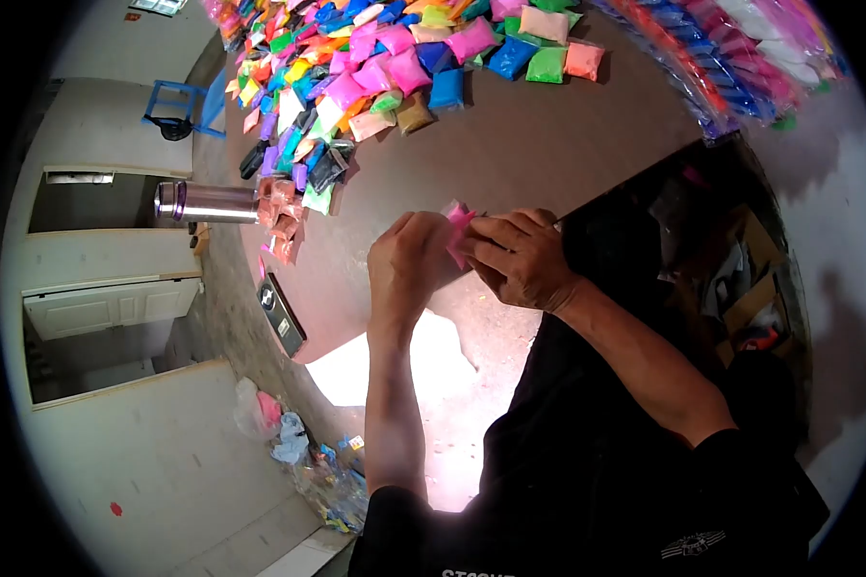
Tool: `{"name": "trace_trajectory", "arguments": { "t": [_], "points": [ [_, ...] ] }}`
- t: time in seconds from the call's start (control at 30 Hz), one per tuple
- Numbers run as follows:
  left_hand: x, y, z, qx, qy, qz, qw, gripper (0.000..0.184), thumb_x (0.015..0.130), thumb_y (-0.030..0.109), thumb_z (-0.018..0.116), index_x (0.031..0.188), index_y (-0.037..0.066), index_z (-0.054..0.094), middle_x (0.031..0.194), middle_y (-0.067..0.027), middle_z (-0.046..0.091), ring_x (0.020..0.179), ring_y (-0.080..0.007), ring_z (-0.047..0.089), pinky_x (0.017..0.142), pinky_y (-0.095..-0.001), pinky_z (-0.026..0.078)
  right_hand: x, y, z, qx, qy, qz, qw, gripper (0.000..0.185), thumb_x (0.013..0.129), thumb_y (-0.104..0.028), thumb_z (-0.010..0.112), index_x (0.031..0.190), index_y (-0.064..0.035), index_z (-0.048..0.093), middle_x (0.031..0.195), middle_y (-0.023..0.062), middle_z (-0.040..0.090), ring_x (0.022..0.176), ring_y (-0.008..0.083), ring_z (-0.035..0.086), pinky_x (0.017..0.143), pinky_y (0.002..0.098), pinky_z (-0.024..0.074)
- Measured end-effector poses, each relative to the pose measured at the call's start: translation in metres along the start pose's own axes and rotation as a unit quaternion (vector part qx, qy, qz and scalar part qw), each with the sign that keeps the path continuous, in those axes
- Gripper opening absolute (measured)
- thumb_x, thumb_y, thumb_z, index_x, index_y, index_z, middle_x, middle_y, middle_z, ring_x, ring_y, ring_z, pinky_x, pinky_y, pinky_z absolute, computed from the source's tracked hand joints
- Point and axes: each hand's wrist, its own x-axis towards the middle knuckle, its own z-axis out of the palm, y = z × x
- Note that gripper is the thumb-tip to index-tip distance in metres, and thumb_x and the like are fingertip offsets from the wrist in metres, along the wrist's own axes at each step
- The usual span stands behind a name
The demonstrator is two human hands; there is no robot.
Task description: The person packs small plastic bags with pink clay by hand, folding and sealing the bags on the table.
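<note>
A small pink plastic packet (459, 229) is held up between my two hands, above the near edge of the brown table (510, 159). My left hand (406, 262) is closed on the packet's left side, its fingers partly hidden behind the hand. From the other side, my right hand (522, 254) pinches the same packet with bent fingers. Beyond them, a heap of small packets (375, 72) in many colours covers the far part of the table. Several brownish-red packets (279, 216) lie at its left end.
A steel flask (216, 203) lies at the table's left edge, near a dark phone-like object (281, 315). Long bags of coloured packets (722, 58) are at the far right. Cardboard boxes (755, 279) stand low at right; plastic bags (293, 438) litter the floor at left.
</note>
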Motion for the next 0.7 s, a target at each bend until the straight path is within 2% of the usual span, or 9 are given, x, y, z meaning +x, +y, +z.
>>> {"name": "trace_trajectory", "arguments": {
  "t": [0.07,0.17,0.3,0.37,0.4,0.53,0.6,0.63,0.7],
  "points": [
    [0.006,-0.002,0.000,0.072,0.022,0.036,0.997,0.006,0.088,0.005,0.069,0.087,-0.001,0.070,0.085,-0.0132,0.071,0.071,-0.0259,0.070,0.066,-0.0326,0.054,0.002,-0.001,-0.003,-0.001,-0.008,0.005,1.000,0.023,0.081,-0.017,0.079,0.103,-0.0146,0.073,0.112,0.0024,0.069,0.099,0.0193,0.066,0.090,0.0346,0.0454],
    [0.016,-0.007,0.001,0.087,0.030,0.016,0.996,0.006,0.088,0.004,0.069,0.088,-0.001,0.070,0.086,-0.0132,0.072,0.072,-0.0268,0.070,0.066,-0.0331,0.054,0.002,0.000,-0.006,-0.009,-0.021,0.003,1.000,0.022,0.082,-0.017,0.078,0.104,-0.0149,0.074,0.111,0.0025,0.069,0.099,0.0190,0.066,0.089,0.0345,0.0463],
    [0.009,0.007,-0.003,0.015,0.021,-0.015,1.000,0.006,0.088,0.005,0.068,0.088,0.000,0.071,0.085,-0.0132,0.071,0.072,-0.0285,0.069,0.065,-0.0340,0.055,0.001,-0.001,-0.007,-0.007,-0.001,0.002,1.000,0.024,0.083,-0.017,0.078,0.106,-0.0151,0.074,0.110,0.0022,0.069,0.097,0.0189,0.066,0.089,0.0344,0.0463],
    [0.003,0.020,-0.005,0.055,-0.012,0.101,0.993,0.006,0.088,0.006,0.069,0.089,0.000,0.071,0.083,-0.0130,0.071,0.070,-0.0285,0.069,0.065,-0.0348,0.055,0.003,-0.002,-0.007,0.001,-0.002,0.005,1.000,0.027,0.081,-0.017,0.079,0.108,-0.0154,0.074,0.109,0.0021,0.068,0.096,0.0192,0.065,0.090,0.0344,0.0456],
    [0.003,0.020,-0.006,0.098,-0.011,0.086,0.991,0.007,0.088,0.007,0.069,0.090,0.001,0.072,0.082,-0.0122,0.071,0.070,-0.0273,0.069,0.065,-0.0351,0.055,0.004,-0.002,-0.006,0.003,-0.004,0.002,1.000,0.027,0.081,-0.017,0.079,0.108,-0.0154,0.074,0.109,0.0021,0.068,0.096,0.0192,0.065,0.090,0.0344,0.0456],
    [0.008,-0.006,-0.002,0.125,0.044,0.056,0.990,0.008,0.089,0.007,0.069,0.092,0.001,0.073,0.083,-0.0122,0.072,0.069,-0.0239,0.069,0.064,-0.0334,0.054,0.003,-0.001,-0.005,-0.006,-0.009,-0.005,1.000,0.025,0.078,-0.015,0.080,0.103,-0.0152,0.074,0.108,0.0020,0.068,0.094,0.0195,0.065,0.089,0.0342,0.0457],
    [0.008,-0.010,-0.003,0.007,0.058,-0.058,0.997,0.005,0.082,0.006,0.070,0.085,0.003,0.068,0.082,-0.0114,0.069,0.071,-0.0302,0.067,0.066,-0.0363,0.054,0.005,0.000,-0.006,-0.012,-0.014,-0.011,1.000,0.024,0.077,-0.014,0.080,0.101,-0.0152,0.073,0.108,0.0017,0.069,0.093,0.0193,0.066,0.088,0.0340,0.0458],
    [0.004,-0.009,-0.004,0.004,0.062,-0.060,0.996,0.005,0.082,0.006,0.070,0.085,0.003,0.068,0.082,-0.0114,0.069,0.071,-0.0302,0.067,0.066,-0.0363,0.054,0.007,-0.002,-0.007,-0.008,-0.006,-0.007,1.000,0.023,0.077,-0.013,0.079,0.099,-0.0150,0.073,0.107,0.0012,0.069,0.092,0.0189,0.065,0.087,0.0340,0.0459],
    [-0.011,-0.005,-0.005,-0.079,0.040,-0.095,0.992,0.010,0.091,0.007,0.068,0.092,-0.002,0.071,0.082,-0.0143,0.072,0.067,-0.0207,0.068,0.065,-0.0305,0.054,0.009,-0.003,-0.006,-0.001,-0.006,-0.011,1.000,0.021,0.077,-0.012,0.079,0.097,-0.0149,0.073,0.106,0.0007,0.069,0.091,0.0185,0.065,0.086,0.0340,0.0460]
  ]
}}
